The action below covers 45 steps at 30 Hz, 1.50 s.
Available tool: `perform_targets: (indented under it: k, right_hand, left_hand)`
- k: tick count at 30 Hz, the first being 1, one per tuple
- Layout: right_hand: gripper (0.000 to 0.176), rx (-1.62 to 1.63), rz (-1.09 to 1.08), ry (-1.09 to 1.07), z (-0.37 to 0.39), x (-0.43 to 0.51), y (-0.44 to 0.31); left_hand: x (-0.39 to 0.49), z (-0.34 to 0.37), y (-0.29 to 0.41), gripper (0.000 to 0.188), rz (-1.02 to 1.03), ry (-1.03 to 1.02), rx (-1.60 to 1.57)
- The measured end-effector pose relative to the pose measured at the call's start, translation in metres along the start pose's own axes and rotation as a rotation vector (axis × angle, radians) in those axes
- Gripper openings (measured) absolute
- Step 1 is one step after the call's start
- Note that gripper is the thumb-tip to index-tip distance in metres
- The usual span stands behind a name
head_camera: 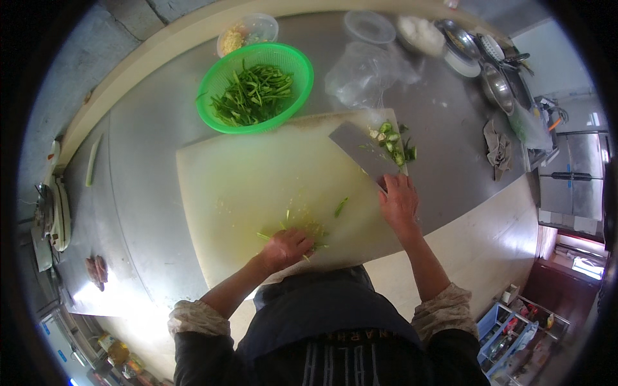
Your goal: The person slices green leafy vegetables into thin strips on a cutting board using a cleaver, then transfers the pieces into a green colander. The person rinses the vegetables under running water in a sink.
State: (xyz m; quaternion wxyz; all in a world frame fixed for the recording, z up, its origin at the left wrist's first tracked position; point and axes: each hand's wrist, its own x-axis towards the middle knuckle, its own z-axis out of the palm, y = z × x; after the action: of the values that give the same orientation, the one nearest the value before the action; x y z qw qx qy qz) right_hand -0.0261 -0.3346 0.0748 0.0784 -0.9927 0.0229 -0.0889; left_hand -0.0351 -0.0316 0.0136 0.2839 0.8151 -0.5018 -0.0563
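Observation:
My right hand (pixel 400 199) is closed on the handle of a cleaver (pixel 363 152), whose broad blade lies flat over the right side of a white cutting board (pixel 231 178). Pepper stem ends and green scraps (pixel 393 143) lie beside the blade at the board's right edge. Near the board's front edge, my left hand (pixel 288 247) is over cut green strips (pixel 263 236), its fingers curled down; whether it grips them is hidden. One green piece (pixel 341 206) lies between my hands. A green plastic colander (pixel 303 91) of sliced green vegetables stands at the board's back left edge.
Behind the colander is a clear bowl (pixel 264 28) with chopped pale bits. A crumpled plastic bag (pixel 357 77) and a clear lid (pixel 369 26) lie at the back. Metal bowls (pixel 497 87) and a rag (pixel 498 149) are on the right, a pale green stalk (pixel 92 161) on the left.

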Motion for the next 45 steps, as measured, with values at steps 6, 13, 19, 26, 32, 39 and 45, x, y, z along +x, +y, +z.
perform_targets:
  k: [6, 13, 19, 26, 32, 39, 45]
  right_hand:
    - [0.010, 0.275, -0.325, -0.149, 0.023, -0.009, -0.044]
    - [0.009, 0.408, -0.255, -0.282, 0.043, -0.008, -0.049]
    - [0.014, 0.805, -0.219, -0.349, 0.040, -0.013, -0.079]
    - [0.020, 0.637, -0.461, -0.400, 0.058, -0.003, -0.139]
    - [0.022, 0.522, -0.640, -0.590, 0.061, -0.005, -0.146]
    - [0.015, 0.444, -0.635, -0.798, 0.052, -0.034, -0.148]
    - [0.011, 0.706, -0.689, -0.822, 0.065, -0.038, -0.146]
  left_hand:
    - [0.003, 0.013, 0.000, 0.021, -0.001, 0.049, -0.067]
    - [0.028, -0.033, -0.014, 0.018, -0.783, 0.265, -0.618]
    - [0.086, -0.148, -0.044, 0.018, -0.844, 0.745, -0.823]
    - [0.171, -0.232, -0.104, 0.037, -0.673, 0.994, -0.597]
    - [0.160, -0.222, -0.152, 0.055, -0.615, 0.668, 0.001]
    - [0.080, -0.206, -0.202, 0.056, -1.000, 0.733, 0.264]
    - [0.078, -0.160, -0.180, 0.037, -1.376, 0.341, -1.242]
